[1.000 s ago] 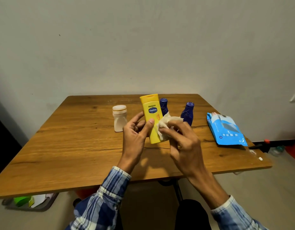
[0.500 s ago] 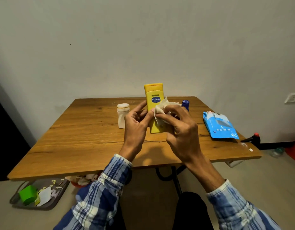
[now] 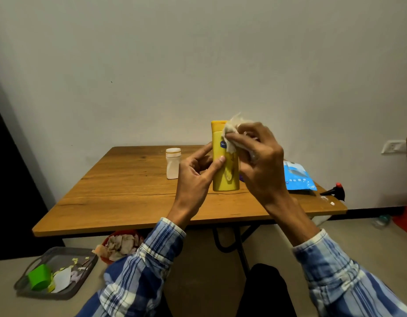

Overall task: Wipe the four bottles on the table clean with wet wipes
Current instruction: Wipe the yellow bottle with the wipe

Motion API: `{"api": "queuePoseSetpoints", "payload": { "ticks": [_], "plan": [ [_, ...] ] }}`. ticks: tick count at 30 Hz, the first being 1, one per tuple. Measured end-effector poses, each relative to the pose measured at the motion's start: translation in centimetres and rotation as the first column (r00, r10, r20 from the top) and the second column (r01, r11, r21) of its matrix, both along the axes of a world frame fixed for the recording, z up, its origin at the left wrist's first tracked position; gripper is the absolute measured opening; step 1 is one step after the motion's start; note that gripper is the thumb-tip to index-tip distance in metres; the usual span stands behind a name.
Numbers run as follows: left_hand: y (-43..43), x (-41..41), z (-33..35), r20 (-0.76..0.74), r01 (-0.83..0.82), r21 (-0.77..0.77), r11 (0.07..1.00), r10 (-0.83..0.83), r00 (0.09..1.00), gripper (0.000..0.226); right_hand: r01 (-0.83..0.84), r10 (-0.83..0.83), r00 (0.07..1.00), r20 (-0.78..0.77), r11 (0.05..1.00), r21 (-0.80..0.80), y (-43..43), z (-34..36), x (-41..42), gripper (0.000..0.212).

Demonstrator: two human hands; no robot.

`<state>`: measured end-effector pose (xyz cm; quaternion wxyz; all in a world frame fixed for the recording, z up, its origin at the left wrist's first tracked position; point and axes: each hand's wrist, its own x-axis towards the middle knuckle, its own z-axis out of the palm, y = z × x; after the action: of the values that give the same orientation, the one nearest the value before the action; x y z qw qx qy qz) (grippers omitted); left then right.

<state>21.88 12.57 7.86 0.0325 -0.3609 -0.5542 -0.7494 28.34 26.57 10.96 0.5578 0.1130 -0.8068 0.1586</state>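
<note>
A tall yellow lotion bottle (image 3: 225,177) is held upright above the wooden table (image 3: 129,193). My left hand (image 3: 195,177) grips its left side with thumb and fingers. My right hand (image 3: 259,161) presses a crumpled white wet wipe (image 3: 231,136) against the bottle's upper front, near the cap and the blue label. A small white bottle (image 3: 173,163) stands on the table to the left. The two dark blue bottles are hidden behind my right hand, except a sliver at the yellow bottle's lower right.
A blue wet-wipe pack (image 3: 297,177) lies at the table's right side, with small white scraps near the right corner. On the floor sit a grey tray (image 3: 58,273) with a green cup and paper bits, and a red bin of used wipes (image 3: 121,244).
My right hand has slid the wipe up the yellow bottle from its middle to its cap. The bottle is raised higher, and my view has pulled back from the table.
</note>
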Motion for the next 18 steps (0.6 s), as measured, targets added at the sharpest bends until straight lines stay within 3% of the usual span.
{"api": "queuePoseSetpoints", "payload": {
  "ticks": [2,6,10,15,18],
  "plan": [
    [0.1,0.3,-0.1,-0.012,-0.011,-0.007,1.000,0.011,1.000,0.046,0.016,-0.016,1.000,-0.003,1.000,-0.020,-0.5,0.7,0.0,0.031],
    [-0.2,0.1,0.0,-0.036,-0.040,0.011,0.999,0.040,0.999,0.046,-0.007,-0.012,0.996,0.086,0.977,0.215,-1.5,0.3,0.5,0.024],
    [-0.1,0.6,0.1,-0.051,-0.029,0.000,1.000,0.029,0.998,0.047,0.044,-0.043,0.999,-0.011,0.999,0.011,-0.8,2.6,0.4,0.030],
    [-0.6,0.4,0.1,-0.060,-0.043,0.024,0.999,0.045,0.997,0.039,0.001,-0.022,0.997,0.070,0.959,0.284,-3.0,1.8,1.2,0.031],
    [-0.7,0.9,0.1,-0.059,-0.044,-0.005,0.999,0.043,0.997,0.047,0.050,-0.050,0.999,-0.013,0.997,0.065,-1.8,2.8,0.8,0.025]
  ]
}}
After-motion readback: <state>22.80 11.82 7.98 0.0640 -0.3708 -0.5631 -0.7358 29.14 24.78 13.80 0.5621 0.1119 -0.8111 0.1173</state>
